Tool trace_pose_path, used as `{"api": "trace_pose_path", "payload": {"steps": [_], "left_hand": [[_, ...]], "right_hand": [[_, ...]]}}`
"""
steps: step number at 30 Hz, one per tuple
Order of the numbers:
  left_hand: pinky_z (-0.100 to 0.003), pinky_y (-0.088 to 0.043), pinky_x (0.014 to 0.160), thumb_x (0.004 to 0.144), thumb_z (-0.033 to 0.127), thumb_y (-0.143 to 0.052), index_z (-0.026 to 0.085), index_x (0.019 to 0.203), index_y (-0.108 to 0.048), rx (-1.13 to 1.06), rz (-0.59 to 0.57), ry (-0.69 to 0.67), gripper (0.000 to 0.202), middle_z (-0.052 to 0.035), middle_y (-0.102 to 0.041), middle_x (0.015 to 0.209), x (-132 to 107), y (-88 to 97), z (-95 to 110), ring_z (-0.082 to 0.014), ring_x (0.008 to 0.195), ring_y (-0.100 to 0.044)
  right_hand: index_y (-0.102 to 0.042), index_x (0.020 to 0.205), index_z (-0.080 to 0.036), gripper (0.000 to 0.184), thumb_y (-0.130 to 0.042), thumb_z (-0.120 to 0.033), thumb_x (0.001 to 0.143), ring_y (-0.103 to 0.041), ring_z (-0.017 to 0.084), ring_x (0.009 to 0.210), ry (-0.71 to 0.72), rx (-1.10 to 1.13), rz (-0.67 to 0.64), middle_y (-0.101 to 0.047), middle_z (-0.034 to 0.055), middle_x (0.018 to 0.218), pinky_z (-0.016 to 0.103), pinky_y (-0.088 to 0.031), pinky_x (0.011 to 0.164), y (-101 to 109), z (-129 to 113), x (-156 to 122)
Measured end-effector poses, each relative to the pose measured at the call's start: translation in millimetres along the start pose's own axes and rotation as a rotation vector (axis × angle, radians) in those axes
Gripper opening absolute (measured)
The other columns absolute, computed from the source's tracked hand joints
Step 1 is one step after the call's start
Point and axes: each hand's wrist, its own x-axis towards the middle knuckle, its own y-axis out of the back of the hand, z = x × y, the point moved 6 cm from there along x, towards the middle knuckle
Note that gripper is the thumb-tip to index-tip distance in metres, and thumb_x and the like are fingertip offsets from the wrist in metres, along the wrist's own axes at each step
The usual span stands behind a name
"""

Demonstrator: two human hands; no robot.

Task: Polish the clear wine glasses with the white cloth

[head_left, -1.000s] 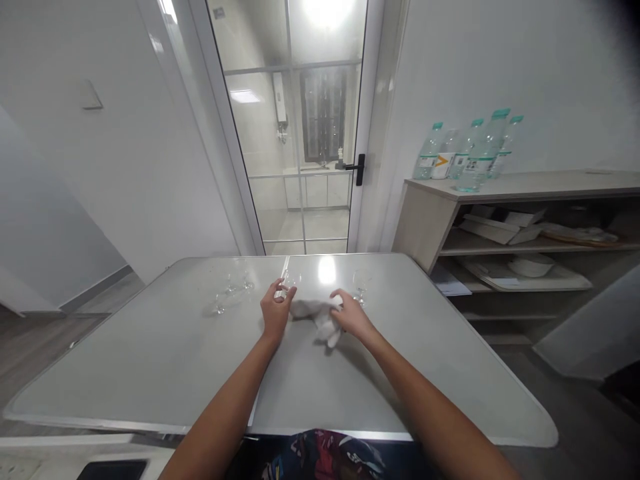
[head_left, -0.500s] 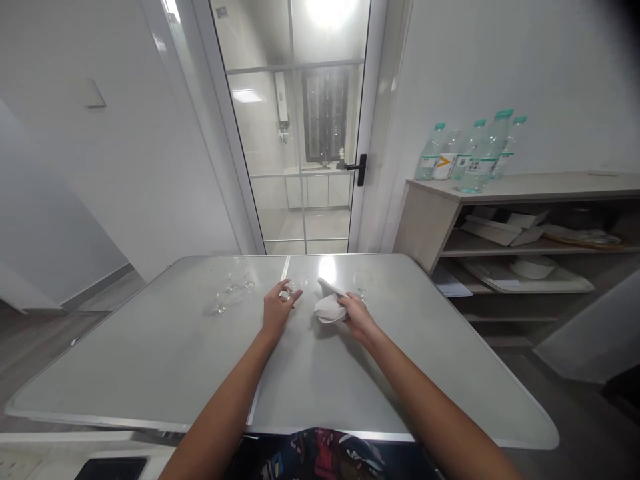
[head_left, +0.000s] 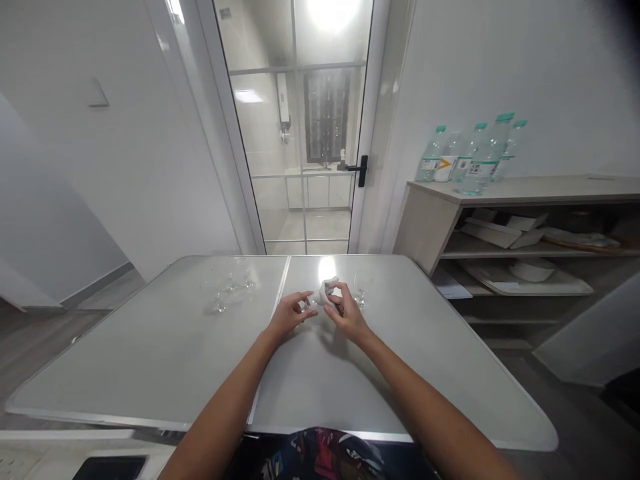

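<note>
My left hand (head_left: 290, 316) is closed on a small clear glass (head_left: 314, 299), its fingers curled at one end; much of the glass is hidden. Bunched in my right hand (head_left: 352, 319) is a white cloth (head_left: 325, 291), which wraps the other end of the glass. Both hands are close together above the table (head_left: 310, 373). Just beyond my right hand stands another clear glass (head_left: 362, 299). To the left, several clear glasses (head_left: 220, 306) stand in a group; their outlines are faint against the pale top.
A shelf unit (head_left: 433, 217) stands beyond the table's right side, with several plastic bottles (head_left: 480, 167) on top and trays and a bowl (head_left: 533, 269) inside. Behind the table is a glass door (head_left: 327, 227) with a black handle (head_left: 363, 171).
My left hand has moved right with the glass, and my right hand has brought the cloth onto it. The cloth, loosely hanging before, is now bunched around the glass.
</note>
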Motion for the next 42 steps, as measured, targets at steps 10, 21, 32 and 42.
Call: {"api": "trace_pose_path", "payload": {"steps": [10,21,32,42], "left_hand": [[-0.023,-0.04,0.042,0.065,0.05,-0.088,0.016,0.105,-0.08,-0.152,-0.294,0.055,0.054,-0.0056,-0.07,0.083,-6.9,-8.1,8.5,-0.0082,0.045,-0.052],[-0.025,-0.049,0.062,0.07,0.051,-0.086,0.029,0.116,-0.077,0.284,-0.044,-0.233,0.051,-0.0049,-0.075,0.084,-8.6,3.8,16.8,-0.0115,0.057,-0.055],[-0.022,-0.053,0.062,0.082,0.046,-0.079,0.027,0.128,-0.069,0.494,0.067,-0.637,0.051,-0.0065,-0.079,0.1,-17.4,5.6,39.1,-0.0103,0.061,-0.065],[-0.021,-0.051,0.054,0.077,0.045,-0.083,0.024,0.123,-0.071,0.324,0.143,-0.549,0.052,-0.0037,-0.078,0.085,-16.7,10.5,39.8,-0.0081,0.051,-0.058]], "right_hand": [[-0.041,0.155,-0.03,0.089,-0.05,-0.003,0.071,-0.056,0.019,0.089,0.097,-0.429,-0.592,-0.063,0.003,0.1,0.035,-0.045,0.093,-19.8,9.6,-13.7],[-0.017,0.163,-0.028,0.106,-0.058,-0.012,0.066,-0.061,0.015,0.074,-0.267,0.344,-0.36,-0.067,-0.0018,0.089,0.023,-0.047,0.064,-11.7,11.4,-4.3],[-0.024,0.162,-0.031,0.082,-0.059,-0.015,0.089,-0.065,0.021,0.103,0.081,0.023,-0.514,-0.067,0.0096,0.129,0.036,-0.053,0.089,-6.0,4.1,-2.3],[-0.029,0.16,-0.037,0.076,-0.051,-0.009,0.093,-0.061,0.026,0.113,0.401,-0.412,-0.341,-0.067,0.0068,0.133,0.054,-0.043,0.107,-11.8,2.6,-2.1]]}}
